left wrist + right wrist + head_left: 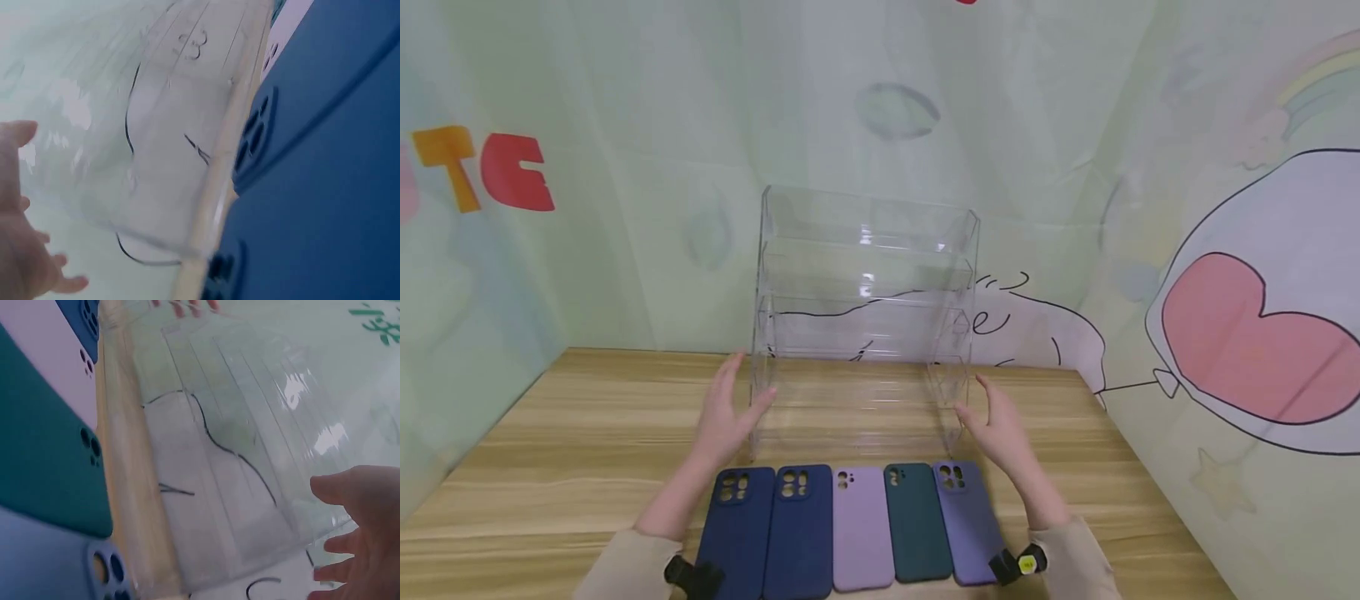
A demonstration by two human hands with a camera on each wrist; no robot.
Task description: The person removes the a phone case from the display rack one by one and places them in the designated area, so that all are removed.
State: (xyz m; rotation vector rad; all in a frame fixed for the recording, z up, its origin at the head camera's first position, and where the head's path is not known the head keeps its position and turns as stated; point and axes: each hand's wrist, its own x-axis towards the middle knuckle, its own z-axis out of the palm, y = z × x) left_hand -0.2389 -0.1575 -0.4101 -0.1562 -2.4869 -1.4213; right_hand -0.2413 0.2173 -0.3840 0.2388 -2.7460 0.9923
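A clear acrylic tiered display rack (872,312) stands upright on the wooden table. My left hand (724,421) is at its left side, thumb apart from the straight fingers, thumb tip overlapping the side panel in the head view. On the opposite side my right hand (997,425) mirrors it, thumb near the right panel. Both wrist views show the left hand (28,231) and right hand (365,528) spread beside the see-through panels. In front of the rack lie two navy phone cases (736,529), a lilac phone case (862,529), a dark green one (917,523) and a violet-blue one (967,521).
The phone cases lie side by side in a row near the table's front, between my forearms. The wooden table (550,467) reaches back to a printed curtain (647,167) close behind the rack. A balloon drawing with a pink heart (1255,333) covers the right side.
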